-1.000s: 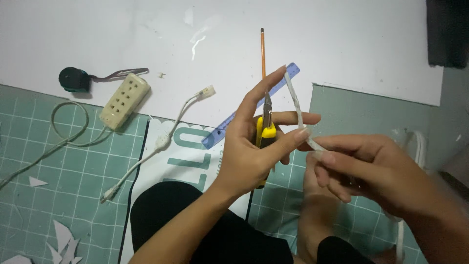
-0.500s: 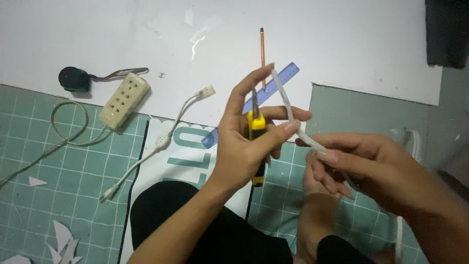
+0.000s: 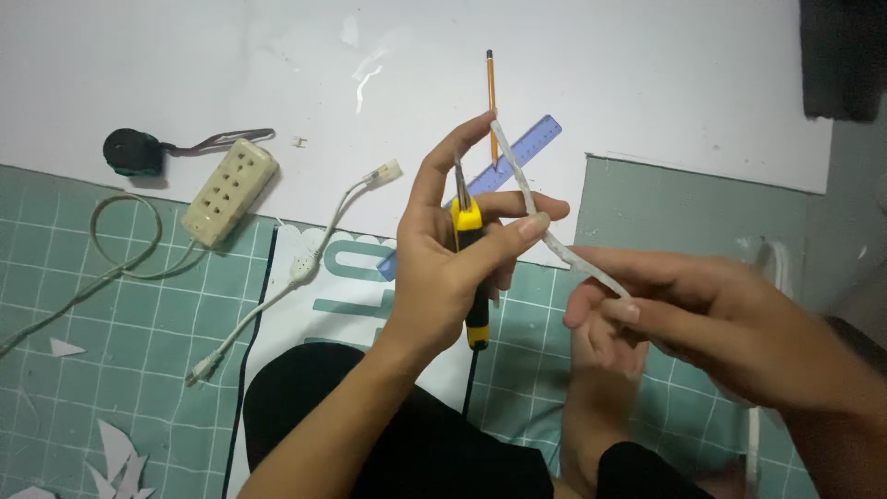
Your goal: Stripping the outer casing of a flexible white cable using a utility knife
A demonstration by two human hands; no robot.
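Note:
My left hand (image 3: 453, 263) grips a pair of small pliers with yellow and black handles (image 3: 469, 268), jaws pointing up. Its thumb and fingers also pinch a whitish flexible strip (image 3: 527, 199) that rises past the fingertips. My right hand (image 3: 702, 314) holds the same strip lower down, between thumb and fingers, with the rest of the strip trailing off to the right. Both hands hover above a green cutting mat (image 3: 111, 342) and my lap.
A beige power strip (image 3: 229, 191) with its cord and a black plug (image 3: 129, 152) lie at the left. A thin white connector cable (image 3: 305, 268), a blue ruler (image 3: 527, 152) and a pencil (image 3: 492, 92) rest on white board (image 3: 647, 83). Paper scraps sit at bottom left.
The strip's free end has swung up and left, from lying across the fingers to standing nearly upright. My left hand shifted slightly left; the right hand stayed on the strip.

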